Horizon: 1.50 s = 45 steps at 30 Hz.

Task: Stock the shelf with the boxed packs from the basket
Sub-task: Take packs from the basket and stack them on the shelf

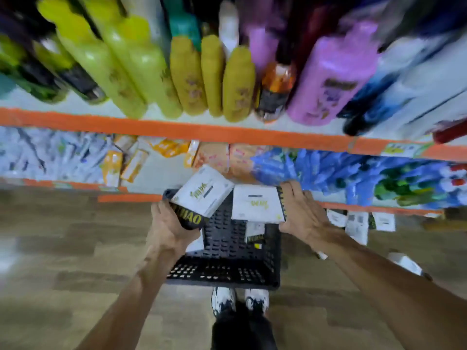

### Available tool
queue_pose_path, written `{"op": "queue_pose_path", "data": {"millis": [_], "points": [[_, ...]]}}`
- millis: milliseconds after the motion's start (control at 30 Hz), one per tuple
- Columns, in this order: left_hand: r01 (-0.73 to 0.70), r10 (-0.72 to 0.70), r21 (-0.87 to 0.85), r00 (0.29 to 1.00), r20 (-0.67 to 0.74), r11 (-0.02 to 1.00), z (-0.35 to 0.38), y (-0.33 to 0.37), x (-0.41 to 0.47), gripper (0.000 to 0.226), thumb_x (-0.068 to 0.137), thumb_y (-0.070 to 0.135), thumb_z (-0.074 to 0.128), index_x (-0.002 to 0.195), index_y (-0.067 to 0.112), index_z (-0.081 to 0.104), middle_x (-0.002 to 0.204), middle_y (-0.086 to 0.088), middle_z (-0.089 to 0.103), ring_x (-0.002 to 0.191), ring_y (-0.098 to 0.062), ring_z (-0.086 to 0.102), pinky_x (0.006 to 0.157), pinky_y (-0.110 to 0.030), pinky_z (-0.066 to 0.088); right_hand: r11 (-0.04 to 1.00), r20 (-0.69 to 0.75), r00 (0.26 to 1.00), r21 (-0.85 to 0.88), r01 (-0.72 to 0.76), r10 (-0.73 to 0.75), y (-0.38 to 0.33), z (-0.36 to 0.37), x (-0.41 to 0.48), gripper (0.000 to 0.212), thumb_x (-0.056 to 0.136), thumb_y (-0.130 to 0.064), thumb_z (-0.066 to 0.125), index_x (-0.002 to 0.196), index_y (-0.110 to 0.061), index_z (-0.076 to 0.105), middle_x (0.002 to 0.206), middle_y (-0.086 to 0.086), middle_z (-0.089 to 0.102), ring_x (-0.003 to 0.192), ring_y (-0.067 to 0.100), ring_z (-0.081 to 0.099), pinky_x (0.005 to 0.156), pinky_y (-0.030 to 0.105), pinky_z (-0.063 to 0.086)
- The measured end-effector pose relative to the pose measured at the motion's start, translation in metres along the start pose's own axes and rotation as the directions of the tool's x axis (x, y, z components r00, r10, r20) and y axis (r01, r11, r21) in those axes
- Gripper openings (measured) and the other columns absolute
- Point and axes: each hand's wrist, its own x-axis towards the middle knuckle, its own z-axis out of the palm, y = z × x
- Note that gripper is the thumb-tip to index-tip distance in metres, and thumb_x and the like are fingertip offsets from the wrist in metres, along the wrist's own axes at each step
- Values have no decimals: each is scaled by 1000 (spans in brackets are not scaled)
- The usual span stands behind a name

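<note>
Black mesh plastic is nearest me: the basket [225,266] sits on the wood-look floor [63,248] just ahead of my white-and-black shoes [240,299]. I have both bare arms reaching down over it.

My left hand [169,228] is curled round the dark end of a white pack [204,190], which tilts up and away over the basket's far-left corner; yellow letters on that dark end read roughly "HAO", and green script on the white face is too blurred for me to read. My right hand [300,213] lies with fingers spread along the dark right edge of a second pack [255,203], which lies flat across the basket's far-right part; I cannot tell whether the thumb hooks under it. That pack carries the same unreadable green script. A third pack [255,233] stands lower inside the basket, showing a dark band with yellow lettering.

To my right, more white packs [357,223] lie on the floor beside the shelf base.

Beyond the basket, the low shelf [156,173] with orange edging holds orange cartons [134,165] at left and blue pouches [328,173] at right. Above the next orange rail [177,127] stand yellow-green bottles [141,72], mustard bottles [237,84] and a pink bottle [328,79]; their labels are smeared by motion blur.
</note>
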Motion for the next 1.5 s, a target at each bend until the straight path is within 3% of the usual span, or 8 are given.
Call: {"op": "queue_pose_path", "data": {"millis": [300, 533, 567, 600, 733, 933, 1067, 1500], "points": [[-272, 273, 17, 960, -67, 962, -161, 136, -110, 69, 66, 18, 79, 119, 4, 38, 114, -10, 38, 107, -32, 47, 73, -36, 38, 999, -174, 985, 45, 6, 2, 26, -219, -104, 86, 69, -40, 78, 137, -14, 30, 132, 5, 31, 116, 32, 46, 80, 45, 52], [-363, 362, -21, 932, -32, 932, -231, 192, -168, 52, 79, 12, 72, 117, 5, 37, 109, -8, 42, 114, -23, 46, 76, -29, 50, 999, -180, 983, -40, -33, 25, 36, -315, -176, 90, 72, -35, 76, 142, -14, 22, 143, 3, 23, 116, 29, 45, 64, 35, 37], [-361, 359, -63, 933, -35, 930, -237, 195, -173, 70, 81, 8, 70, 123, -18, 20, 103, -5, 40, 115, -19, 44, 74, -26, 50, 999, -184, 983, -36, -27, 20, 39, -323, -184, 92, 72, -34, 77, 142, -14, 22, 142, 3, 23, 116, 29, 45, 64, 34, 37], [-383, 382, -76, 924, -21, 921, -244, 200, -180, 66, 78, 8, 72, 131, 6, 32, 104, -3, 38, 115, -17, 43, 77, -27, 49, 999, -186, 982, -25, -29, 24, 41, -330, -192, 93, 71, -33, 78, 142, -15, 21, 142, 3, 23, 118, 30, 44, 65, 33, 37], [-425, 424, 90, 905, 29, 901, -262, 201, -191, 73, 63, 29, 81, 118, 4, 40, 111, -5, 38, 103, -23, 47, 78, -31, 44, 1000, -181, 983, -9, -30, 28, 48, -355, -227, 92, 68, -34, 77, 140, -19, 22, 136, 0, 26, 106, 22, 45, 70, 36, 49], [-591, 575, 102, 804, 149, 800, -267, 238, -210, 49, 36, 39, 71, 74, 14, 53, 68, 7, 55, 56, -3, 50, 45, -20, 40, 996, -220, 971, 0, -91, 89, 74, -389, -276, 93, 70, -39, 79, 141, -15, 24, 136, 3, 29, 96, 21, 48, 72, 35, 46], [-669, 650, 42, 734, 197, 742, -260, 282, -230, 68, 40, 36, 81, 97, 14, 52, 89, 1, 62, 84, -16, 62, 66, -29, 55, 982, -268, 945, 72, -174, 187, 111, -404, -311, 106, 70, -42, 78, 150, -18, 13, 154, 3, 15, 117, 24, 46, 87, 38, 48], [-816, 823, -157, 515, 240, 556, -173, 423, -324, 32, 50, 5, 81, 74, 3, 59, 62, -3, 59, 56, -14, 53, 48, -21, 44, 907, -409, 816, 279, -315, 409, 263, -403, -435, 101, 59, -49, 82, 137, -23, 24, 132, 1, 37, 116, 24, 50, 94, 44, 48]]}}
